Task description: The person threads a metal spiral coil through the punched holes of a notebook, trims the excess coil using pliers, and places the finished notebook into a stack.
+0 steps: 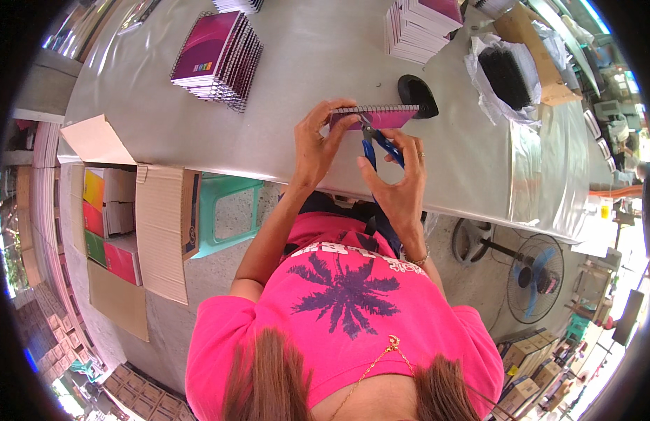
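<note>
My left hand (323, 137) is closed on the left end of a purple spiral notebook (392, 118), which stands on edge with its wire binding upward. In my right hand (400, 179) are blue-handled pliers (387, 147), the handles spread apart. Their metal jaws touch or nearly touch the notebook near its binding, by my left fingertips; the exact contact is too small to tell. Just beyond the notebook's right end lies a black, rounded object (415, 95), partly hidden. A stack of purple spiral notebooks (211, 49) stands farther left on the table.
Another notebook stack (416, 35) stands at the far right of the table (297, 63), beside black wire coils (509, 76) in white wrapping. An open carton (163, 231) of colourful notebooks is at left, near a green stool (230, 242). A fan (534, 277) stands at right.
</note>
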Tool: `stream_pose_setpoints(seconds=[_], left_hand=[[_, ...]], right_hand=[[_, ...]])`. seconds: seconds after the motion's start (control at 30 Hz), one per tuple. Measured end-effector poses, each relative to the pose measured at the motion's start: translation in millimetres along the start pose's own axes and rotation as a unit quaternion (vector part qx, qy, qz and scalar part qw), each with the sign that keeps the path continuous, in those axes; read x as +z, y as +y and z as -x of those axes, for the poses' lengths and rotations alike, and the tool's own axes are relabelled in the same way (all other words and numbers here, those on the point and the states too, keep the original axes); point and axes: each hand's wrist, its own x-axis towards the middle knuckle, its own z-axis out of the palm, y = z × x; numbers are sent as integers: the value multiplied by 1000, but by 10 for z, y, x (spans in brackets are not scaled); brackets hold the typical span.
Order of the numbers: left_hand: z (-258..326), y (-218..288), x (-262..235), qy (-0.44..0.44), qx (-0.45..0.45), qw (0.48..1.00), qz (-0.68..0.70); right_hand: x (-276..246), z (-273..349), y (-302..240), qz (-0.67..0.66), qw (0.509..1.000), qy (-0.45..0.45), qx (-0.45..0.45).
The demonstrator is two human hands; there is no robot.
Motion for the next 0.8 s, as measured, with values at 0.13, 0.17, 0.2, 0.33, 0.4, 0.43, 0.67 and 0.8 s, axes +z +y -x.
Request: stream_pose_setpoints(seconds=[0.13,0.17,0.2,0.33,0.4,0.43,0.67,0.8], left_hand=[[20,-7,-47,-22,-58,998,-18],[20,8,-40,-18,-64,998,0],[19,23,-32,-14,-69,997,18],[26,66,-6,-10,-66,997,42],[27,85,-29,-21,-78,996,27],[23,92,-42,-27,-98,994,41],[48,43,-49,-34,-96,989,106],[57,36,-50,-30,-71,991,109]], right_hand=[[39,11,-32,-10,1000,1,-1],[41,13,-38,-10,1000,2,1],[40,14,-43,-10,1000,3,3],[32,3,-57,8,1000,7,-11],[45,-2,-61,19,999,6,-25],[60,-4,-57,38,999,5,-39],[183,25,8,101,992,12,-76],[206,33,-25,104,992,13,-70]])
